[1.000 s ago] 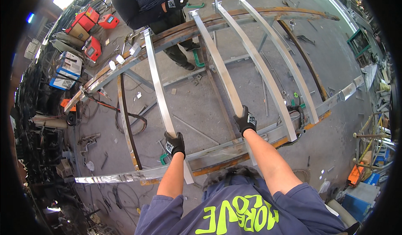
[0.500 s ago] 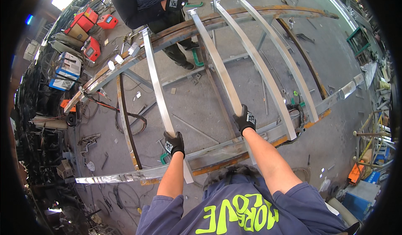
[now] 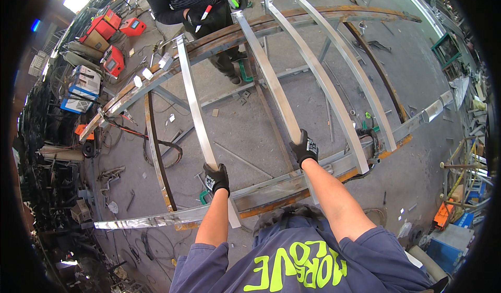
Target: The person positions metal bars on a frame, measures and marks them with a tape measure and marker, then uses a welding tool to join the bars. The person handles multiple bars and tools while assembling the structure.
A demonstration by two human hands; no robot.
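My left hand (image 3: 216, 179), in a black work glove, is closed around the near part of a silver metal bar (image 3: 194, 102) at the left. The black-gloved right hand (image 3: 304, 149) grips a second metal bar (image 3: 270, 79) near its close end. Both bars run away from me across a large frame of metal beams (image 3: 261, 194). Their far ends rest at the frame's far beam (image 3: 219, 38). To the right, two more bars, one nearer the middle (image 3: 319, 79) and one farther right (image 3: 355, 68), lie across it untouched.
Across the frame stands a co-worker (image 3: 193, 11) in black gloves, holding a red-and-white marker (image 3: 204, 14) and a tape measure (image 3: 234, 3). Red machines (image 3: 113, 61) and a blue-white one (image 3: 82, 87) stand left. Cables (image 3: 133, 131) cross the left side. Scrap and shelving (image 3: 464, 178) line the right.
The co-worker has lowered and separated their hands, and the marker and tape measure now show. My hands and the bars stay in nearly the same place.
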